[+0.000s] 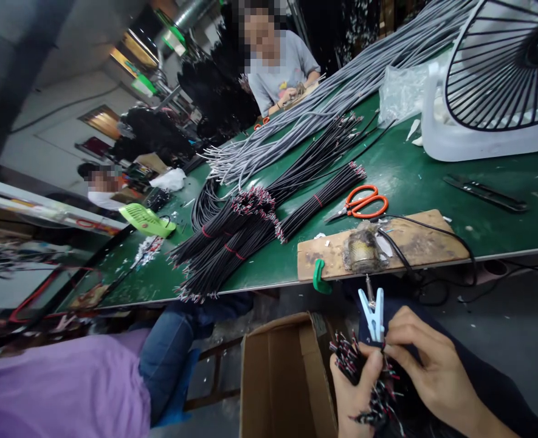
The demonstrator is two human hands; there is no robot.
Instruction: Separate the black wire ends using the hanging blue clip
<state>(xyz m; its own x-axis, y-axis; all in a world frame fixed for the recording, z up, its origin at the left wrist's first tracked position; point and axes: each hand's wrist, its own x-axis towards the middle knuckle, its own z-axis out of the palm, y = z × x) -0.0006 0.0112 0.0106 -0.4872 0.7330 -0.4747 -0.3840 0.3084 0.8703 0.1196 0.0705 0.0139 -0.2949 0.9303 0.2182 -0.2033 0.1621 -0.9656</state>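
Observation:
Low in the head view, my left hand (357,389) is closed around a bundle of short black wires (348,359) with red and white stripped ends, held in my lap. My right hand (426,359) pinches at the top of that bundle, fingers together. A pale blue clothespin (372,313) stands upright just above my fingers, below the table edge. A wooden board (414,240) with a solder-stained metal pot (363,250) is clamped at the table's front edge, right above my hands.
The green table (405,176) holds bundles of black wires (250,225), grey cables (323,103), orange scissors (362,204), black pliers (485,191) and a white fan (501,79). An open cardboard box (282,377) stands left of my hands. A person in purple (63,389) sits close left; two others work farther away.

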